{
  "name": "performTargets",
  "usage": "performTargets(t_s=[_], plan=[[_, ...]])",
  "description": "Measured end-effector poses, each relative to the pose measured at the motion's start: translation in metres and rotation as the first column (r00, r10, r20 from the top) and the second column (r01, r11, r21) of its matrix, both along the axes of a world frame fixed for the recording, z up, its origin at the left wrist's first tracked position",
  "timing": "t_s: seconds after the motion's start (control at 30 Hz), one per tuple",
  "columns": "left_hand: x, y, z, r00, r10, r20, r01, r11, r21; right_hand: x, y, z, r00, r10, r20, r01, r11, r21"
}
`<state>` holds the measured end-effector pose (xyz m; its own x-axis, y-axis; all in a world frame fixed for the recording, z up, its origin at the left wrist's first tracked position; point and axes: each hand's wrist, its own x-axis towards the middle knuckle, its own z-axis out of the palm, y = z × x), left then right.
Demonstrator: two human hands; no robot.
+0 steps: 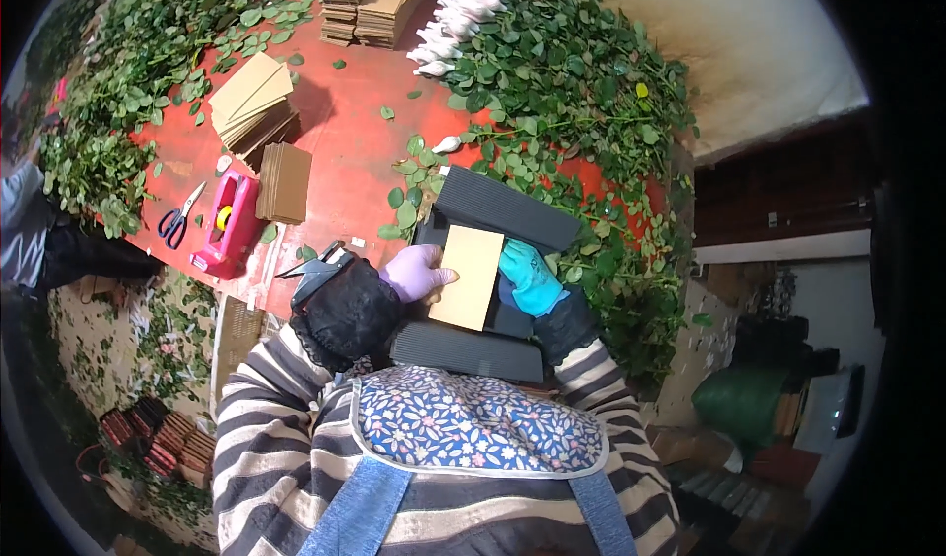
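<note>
Red worktable [345, 137], ringed with leafy cut stems; person holds a tan card over dark corrugated sheets.

Left hand [416, 272], in a lilac glove, grips the tan cardboard rectangle [468, 277] at its 9 o'clock edge; right hand [529, 278], in a teal glove, closes on the 3 o'clock edge, so the card stays flat and centred on the dark corrugated sheets [507, 209] just beneath it. Tan card stacks [258, 103] sit at 10 o'clock, apart from the hands; pink tape dispenser [229, 223] and blue-handled scissors [179, 219] lie toward 9 o'clock, near the table edge. White-wrapped buds [458, 14] line up at 12 o'clock. Fingertips under the card are hidden; the lower dark sheet is cut off by the apron, and the greenery [581, 83] blurs toward the rim.
</note>
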<state>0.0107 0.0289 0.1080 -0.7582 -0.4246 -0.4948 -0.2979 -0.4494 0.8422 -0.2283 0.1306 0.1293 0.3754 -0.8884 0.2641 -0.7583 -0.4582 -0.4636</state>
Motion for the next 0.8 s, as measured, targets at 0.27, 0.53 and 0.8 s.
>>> performTargets(t_s=[0.27,0.53,0.8], plan=[[-0.002,-0.003,0.012,0.989,-0.049,0.137,0.067,0.989,-0.133,0.017,0.022,0.064,0.929,-0.370,-0.008,0.364,0.918,-0.159],[0.007,-0.011,0.021,0.956,-0.068,0.286,0.224,0.799,-0.558,0.064,0.008,0.055,0.943,-0.052,-0.329,0.126,0.970,0.207],[0.028,-0.009,-0.007,0.979,0.036,0.200,0.124,0.675,-0.727,0.073,0.005,0.059,0.916,-0.061,-0.397,0.159,0.963,0.219]])
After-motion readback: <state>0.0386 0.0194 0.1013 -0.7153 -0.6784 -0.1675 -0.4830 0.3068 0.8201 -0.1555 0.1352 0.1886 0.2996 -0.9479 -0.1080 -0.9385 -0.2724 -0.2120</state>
